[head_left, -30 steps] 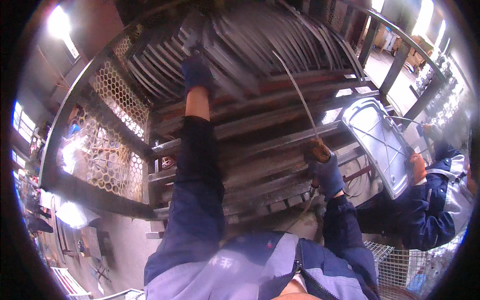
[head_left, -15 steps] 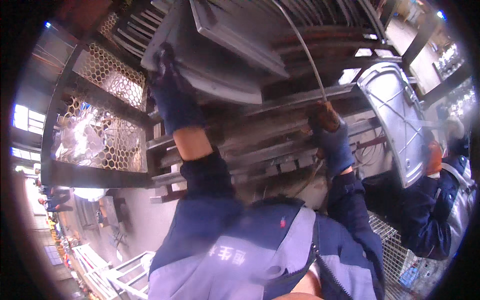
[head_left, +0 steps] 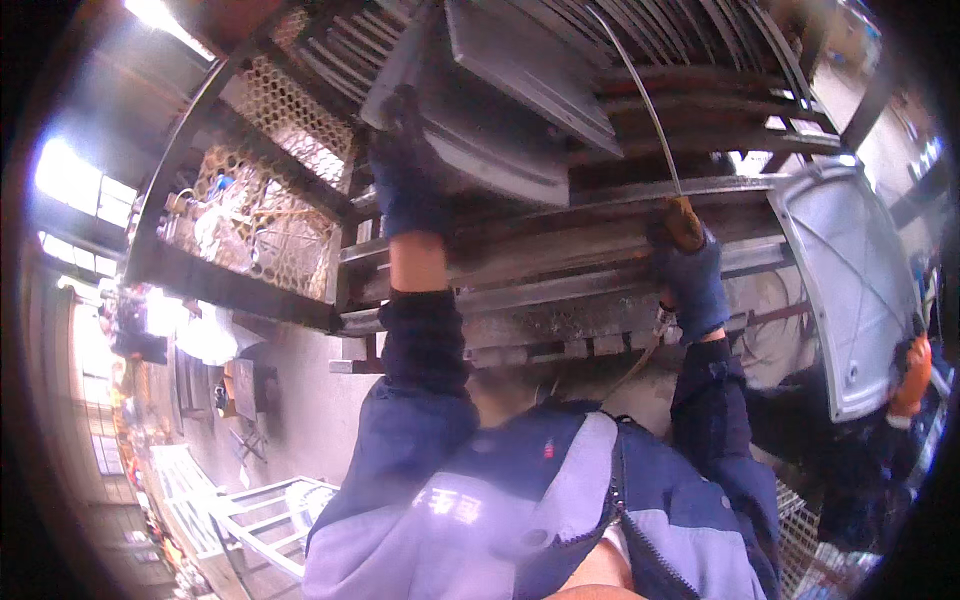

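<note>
Gripping grey panel (head_left: pixel 500 162) and brown-handled rod (head_left: pixel 684 221)

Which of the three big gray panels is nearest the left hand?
The left panel, with a curved lower edge, right at the left hand. The middle panel sits farther right; the ribbed panel is beside an orange glove.

Dark metal rack (head_left: pixel 570 290); grey panels (head_left: pixel 530 80) on it.

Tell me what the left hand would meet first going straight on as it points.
The lower grey panel, most likely: the left hand appears right at its left end, though blur and unclear depth leave actual contact uncertain.
</note>
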`<state>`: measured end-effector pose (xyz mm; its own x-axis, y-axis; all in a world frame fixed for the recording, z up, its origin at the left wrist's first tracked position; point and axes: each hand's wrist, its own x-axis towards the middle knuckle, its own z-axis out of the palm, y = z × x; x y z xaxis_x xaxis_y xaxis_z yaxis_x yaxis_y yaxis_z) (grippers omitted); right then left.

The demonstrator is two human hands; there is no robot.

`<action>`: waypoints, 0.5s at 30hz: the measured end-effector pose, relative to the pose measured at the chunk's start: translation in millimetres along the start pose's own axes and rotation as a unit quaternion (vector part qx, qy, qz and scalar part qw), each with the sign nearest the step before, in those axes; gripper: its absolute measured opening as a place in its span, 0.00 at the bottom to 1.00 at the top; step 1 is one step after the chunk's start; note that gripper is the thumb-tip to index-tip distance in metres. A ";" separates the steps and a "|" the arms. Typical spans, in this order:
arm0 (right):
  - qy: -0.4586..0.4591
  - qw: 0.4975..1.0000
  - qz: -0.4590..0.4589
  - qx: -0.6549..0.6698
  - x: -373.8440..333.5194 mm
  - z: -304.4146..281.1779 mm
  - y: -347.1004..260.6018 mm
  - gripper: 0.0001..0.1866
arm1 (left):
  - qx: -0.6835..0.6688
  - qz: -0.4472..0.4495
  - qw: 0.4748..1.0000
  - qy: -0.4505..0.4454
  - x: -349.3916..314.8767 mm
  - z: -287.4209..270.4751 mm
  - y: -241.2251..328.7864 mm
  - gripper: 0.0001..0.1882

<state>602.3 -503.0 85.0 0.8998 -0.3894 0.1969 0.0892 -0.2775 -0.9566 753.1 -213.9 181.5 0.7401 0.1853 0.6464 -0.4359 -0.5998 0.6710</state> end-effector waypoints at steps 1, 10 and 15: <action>0.019 0.987 -0.137 -0.078 1.5 0.0 2.2 0.12 | 0.095 0.069 0.993 -0.006 -1.6 -10.0 6.8 0.19; -0.074 0.986 -0.147 -0.021 -1.8 -12.6 16.8 0.13 | -0.271 -0.147 0.942 0.133 -113.3 -208.9 96.2 0.21; -0.097 0.995 -0.032 -0.017 9.9 -33.0 37.7 0.12 | 0.077 -0.181 0.940 0.277 -222.1 -298.5 155.4 0.22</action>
<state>600.6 -546.3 58.0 0.9582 -0.1947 0.2094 0.1378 -0.3271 -0.9349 368.1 -115.9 250.6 0.4266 0.7509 0.5041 -0.0962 -0.5165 0.8508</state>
